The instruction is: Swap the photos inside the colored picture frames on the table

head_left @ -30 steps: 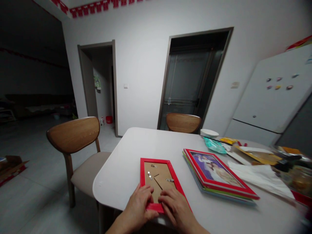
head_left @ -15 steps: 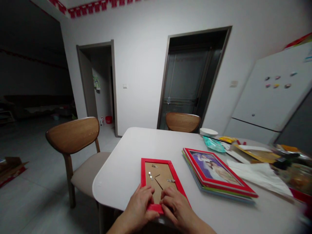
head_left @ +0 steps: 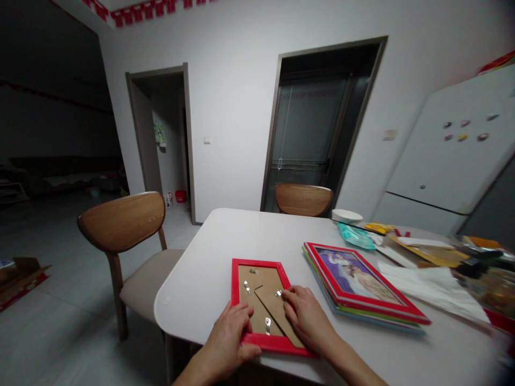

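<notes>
A red picture frame [head_left: 260, 261] lies face down near the table's front edge, its brown backing board [head_left: 252, 305] showing. Small metal clips sit along the edges of the board, and a dark stand slot runs across it. My left hand [head_left: 233, 329] is closed around the lower left corner, thumb at the front rim and fingers over the side. With fingers curled together, my right hand [head_left: 303, 316] rests over the right side, its fingertips at the right metal clip [head_left: 278, 293]. That hand hides part of the right rim.
To the right lies a stack of picture frames [head_left: 362, 300], the top one red with a photo. Beyond it are a white paper sheet [head_left: 434, 284], a teal packet [head_left: 356, 236] and a white bowl [head_left: 346, 216]. Wooden chairs [head_left: 124, 222] stand left and behind the white table [head_left: 193, 279].
My right hand has moved from the frame's front edge up and right to the right clip, uncovering the front clip. My left hand still holds the lower left corner.
</notes>
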The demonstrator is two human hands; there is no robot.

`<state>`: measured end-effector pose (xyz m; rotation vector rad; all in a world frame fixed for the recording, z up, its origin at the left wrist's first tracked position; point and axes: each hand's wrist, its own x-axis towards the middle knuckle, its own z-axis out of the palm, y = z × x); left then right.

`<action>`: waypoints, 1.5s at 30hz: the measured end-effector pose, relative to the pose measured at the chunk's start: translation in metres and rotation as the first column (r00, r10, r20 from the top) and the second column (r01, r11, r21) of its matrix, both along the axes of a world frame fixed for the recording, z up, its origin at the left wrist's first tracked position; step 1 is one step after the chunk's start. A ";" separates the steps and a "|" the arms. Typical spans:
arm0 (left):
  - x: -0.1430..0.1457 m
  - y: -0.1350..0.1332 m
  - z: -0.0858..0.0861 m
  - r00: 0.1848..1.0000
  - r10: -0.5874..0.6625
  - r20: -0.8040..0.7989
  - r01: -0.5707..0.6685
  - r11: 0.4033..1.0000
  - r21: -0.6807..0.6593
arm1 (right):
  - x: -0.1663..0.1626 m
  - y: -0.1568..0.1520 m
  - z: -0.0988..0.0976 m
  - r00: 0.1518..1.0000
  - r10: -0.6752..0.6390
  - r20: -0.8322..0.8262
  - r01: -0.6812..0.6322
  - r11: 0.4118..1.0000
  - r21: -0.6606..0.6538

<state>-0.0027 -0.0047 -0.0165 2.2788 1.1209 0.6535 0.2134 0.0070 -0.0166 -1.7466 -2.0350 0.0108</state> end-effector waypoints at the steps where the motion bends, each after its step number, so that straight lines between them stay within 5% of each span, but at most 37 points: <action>1: 0.000 0.000 0.000 1.000 0.003 -0.004 -0.003 1.000 -0.004 | -0.001 0.002 0.001 0.999 -0.010 0.036 0.010 1.000 -0.004; 13: 0.002 0.000 -0.001 1.000 0.016 0.007 -0.016 1.000 0.004 | -0.010 0.010 0.005 0.978 -0.063 0.199 0.075 0.996 -0.052; 33: 0.005 -0.006 -0.004 1.000 0.025 0.019 -0.025 0.999 0.029 | -0.004 0.006 0.002 0.992 -0.059 0.114 0.057 0.998 0.014; 40: 0.005 -0.004 -0.003 1.000 -0.003 0.021 0.002 0.999 0.055 | -0.044 0.018 0.005 0.982 0.189 -0.010 -0.189 0.982 -0.024; 45: 0.005 -0.005 -0.002 1.000 -0.014 0.008 0.013 0.998 0.062 | -0.064 0.029 0.001 0.982 0.184 0.048 -0.182 0.982 -0.046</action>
